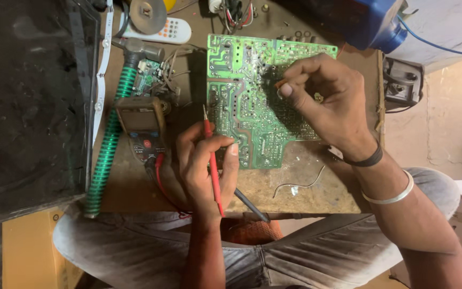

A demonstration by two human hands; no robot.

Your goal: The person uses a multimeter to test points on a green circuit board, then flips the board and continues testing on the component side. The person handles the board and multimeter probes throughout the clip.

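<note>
We see, at far left, a large dark screen panel [25,101] lying flat beside the brown counter [316,184]. Near the counter's middle lies a green circuit board [252,112], solder side up. Along the panel's edge runs a green ribbed hose [108,144], and just right of it sits a brown multimeter [141,126] with red and black leads. The right hand [324,101] rests on the board's upper right part, its fingers pinched on a small orange-tipped tool [280,83]. The left hand [207,168] sits at the board's lower left corner, closed on a red probe [213,163] whose tip points up beside the board's left edge; a black probe [251,204] juts from beneath it. A white remote control [161,33] lies at top.
</note>
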